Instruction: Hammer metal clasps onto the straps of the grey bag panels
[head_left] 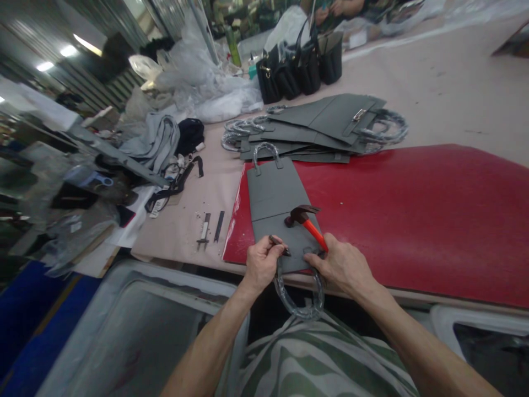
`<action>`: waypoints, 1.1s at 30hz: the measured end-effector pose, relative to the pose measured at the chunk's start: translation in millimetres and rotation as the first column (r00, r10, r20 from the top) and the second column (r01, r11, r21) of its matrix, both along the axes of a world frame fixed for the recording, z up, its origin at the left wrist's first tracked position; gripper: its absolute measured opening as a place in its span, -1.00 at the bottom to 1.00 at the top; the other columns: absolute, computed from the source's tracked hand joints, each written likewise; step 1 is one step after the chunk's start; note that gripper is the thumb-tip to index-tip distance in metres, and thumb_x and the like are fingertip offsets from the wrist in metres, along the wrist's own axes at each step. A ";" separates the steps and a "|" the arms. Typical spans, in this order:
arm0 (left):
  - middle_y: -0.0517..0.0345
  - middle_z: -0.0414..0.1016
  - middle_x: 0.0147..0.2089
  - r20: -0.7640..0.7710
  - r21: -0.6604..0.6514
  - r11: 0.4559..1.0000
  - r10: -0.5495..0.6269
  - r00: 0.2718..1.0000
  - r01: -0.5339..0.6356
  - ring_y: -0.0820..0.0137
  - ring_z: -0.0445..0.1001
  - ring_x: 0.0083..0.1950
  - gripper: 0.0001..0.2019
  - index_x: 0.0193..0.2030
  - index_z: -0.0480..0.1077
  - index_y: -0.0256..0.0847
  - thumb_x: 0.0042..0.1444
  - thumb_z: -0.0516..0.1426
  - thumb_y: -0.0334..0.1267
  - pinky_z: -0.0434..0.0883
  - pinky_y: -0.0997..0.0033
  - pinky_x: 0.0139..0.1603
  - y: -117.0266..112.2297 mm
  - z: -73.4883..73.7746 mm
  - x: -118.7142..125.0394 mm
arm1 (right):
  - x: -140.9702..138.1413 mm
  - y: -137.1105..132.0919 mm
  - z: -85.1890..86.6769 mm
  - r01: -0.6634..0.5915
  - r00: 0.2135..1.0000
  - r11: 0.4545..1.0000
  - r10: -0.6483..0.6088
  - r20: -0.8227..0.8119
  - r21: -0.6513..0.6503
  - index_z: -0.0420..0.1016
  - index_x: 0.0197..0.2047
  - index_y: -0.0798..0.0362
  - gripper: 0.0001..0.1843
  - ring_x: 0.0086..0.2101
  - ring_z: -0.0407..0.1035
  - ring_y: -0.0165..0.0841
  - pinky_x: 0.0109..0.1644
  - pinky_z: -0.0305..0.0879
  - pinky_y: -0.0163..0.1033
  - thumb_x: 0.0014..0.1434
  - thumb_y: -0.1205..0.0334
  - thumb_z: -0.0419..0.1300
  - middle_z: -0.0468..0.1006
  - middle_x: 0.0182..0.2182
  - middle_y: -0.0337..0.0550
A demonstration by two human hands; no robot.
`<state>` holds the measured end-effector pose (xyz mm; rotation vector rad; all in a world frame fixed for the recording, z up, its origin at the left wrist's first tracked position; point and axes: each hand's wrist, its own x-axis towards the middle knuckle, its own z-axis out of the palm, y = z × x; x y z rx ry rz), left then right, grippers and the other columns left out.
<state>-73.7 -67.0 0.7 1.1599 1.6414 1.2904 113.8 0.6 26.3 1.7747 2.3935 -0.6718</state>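
A flat grey bag panel (278,193) lies on the red board at the table's front edge. One plastic-wrapped handle (264,149) stands at its far end, and another wrapped handle (297,309) hangs over the near edge toward me. My left hand (263,262) pinches a small dark metal punch (280,244) whose tip is at the base of the near handle. My right hand (345,262) is closed around the orange grip of a claw hammer (303,216). The hammer head is over the panel, and my right fingertips are by the handle's other base.
Several grey panels with wrapped handles (314,127) are piled behind the red board (413,220). Black handbags (297,71) stand farther back. Left lie small tools (204,229), a black strap (182,184) and clear plastic (194,82). Another person's hands (330,11) show at the top.
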 end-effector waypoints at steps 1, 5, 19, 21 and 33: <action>0.10 0.63 -0.32 -0.013 0.004 1.000 -0.004 1.000 0.004 0.37 0.61 -0.29 -0.92 -0.26 0.44 -0.22 0.18 0.15 -0.27 0.54 0.41 -0.20 -0.2 -1.2 0.2 | 0.2 -0.1 0.0 -0.001 1.000 1.000 0.001 -0.001 0.004 0.34 -0.14 0.05 -0.58 -0.29 0.55 -0.05 -0.38 0.03 -0.19 0.20 -0.16 0.17 0.62 -0.37 0.03; 0.12 0.63 -0.31 -0.054 0.021 1.000 -0.001 0.999 0.002 0.37 0.61 -0.28 -0.92 -0.24 0.43 -0.20 0.19 0.15 -0.26 0.54 0.42 -0.19 -0.7 -5.3 -0.1 | 0.9 -0.4 -0.5 0.003 1.000 1.000 -0.003 -0.003 0.006 0.35 -0.14 0.05 -0.57 -0.29 0.55 -0.05 -0.39 0.03 -0.19 0.20 -0.16 0.17 0.62 -0.37 0.04; 0.11 0.60 -0.30 -0.432 0.244 0.961 -0.010 0.902 0.127 0.40 0.59 -0.28 -0.89 -0.22 0.43 -0.20 0.27 0.07 -0.36 0.49 0.47 -0.19 -6.5 -11.7 9.6 | 1.8 -1.6 -0.4 0.015 0.999 1.000 -0.015 -0.035 -0.002 0.36 -0.15 0.06 -0.59 -0.33 0.52 -0.08 -0.39 0.01 -0.21 0.21 -0.14 0.16 0.59 -0.39 0.03; 0.10 0.59 -0.30 -0.490 0.267 0.952 0.001 0.872 0.149 0.39 0.59 -0.27 -0.88 -0.21 0.42 -0.19 0.28 0.05 -0.37 0.49 0.46 -0.18 -7.2 -15.5 11.4 | 4.3 0.3 -5.0 0.012 0.997 1.000 -0.012 -0.078 0.002 0.35 -0.18 0.05 -0.63 -0.37 0.48 -0.13 -0.39 -0.01 -0.22 0.24 -0.12 0.11 0.56 -0.42 0.00; 0.05 0.58 -0.35 -0.649 0.338 0.909 0.039 0.760 0.242 0.34 0.58 -0.35 -0.86 -0.21 0.41 -0.22 0.29 0.02 -0.36 0.48 0.43 -0.30 -6.3 -21.9 14.8 | 35.5 -20.4 81.7 -0.017 0.824 0.914 0.243 -0.512 0.406 0.10 -0.39 -0.08 -0.72 -0.72 0.08 -0.42 -0.55 -0.09 -0.29 0.36 0.05 -0.10 0.20 -0.69 -0.40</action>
